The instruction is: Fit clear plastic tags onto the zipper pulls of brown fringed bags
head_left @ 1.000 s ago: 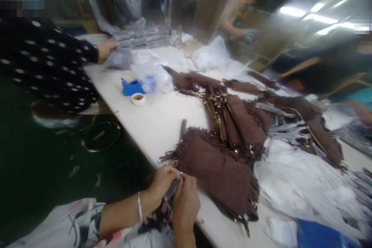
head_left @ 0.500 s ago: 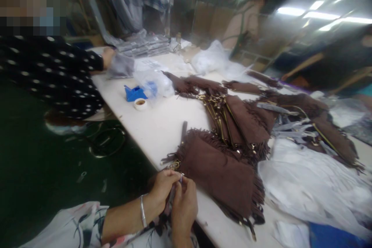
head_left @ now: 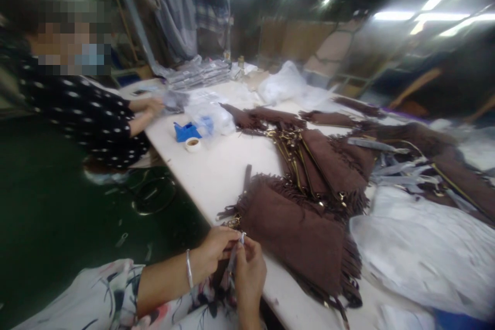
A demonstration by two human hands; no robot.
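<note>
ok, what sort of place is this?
Probably a bag workshop or packing floor: matching fringed brown bags are piled on a long white table, with heaps of thin plastic beside them and strip lights overhead.

The small piece [head_left: 242, 237] between the left hand [head_left: 218, 247] and right hand [head_left: 250, 276] looks whitish. Right of them, the fringed bag [head_left: 296, 240] is dark brown, its clip [head_left: 234, 221] gold. Behind the left hand, the bracelet [head_left: 188, 268] is silver and the floral sleeve [head_left: 96, 296] white with black and dark green. Beyond both hands, the tape dispenser [head_left: 184, 132] is blue; leftward, a co-worker's polka-dot top [head_left: 77, 108] is black and white, the floor [head_left: 58, 206] dark green.
</note>
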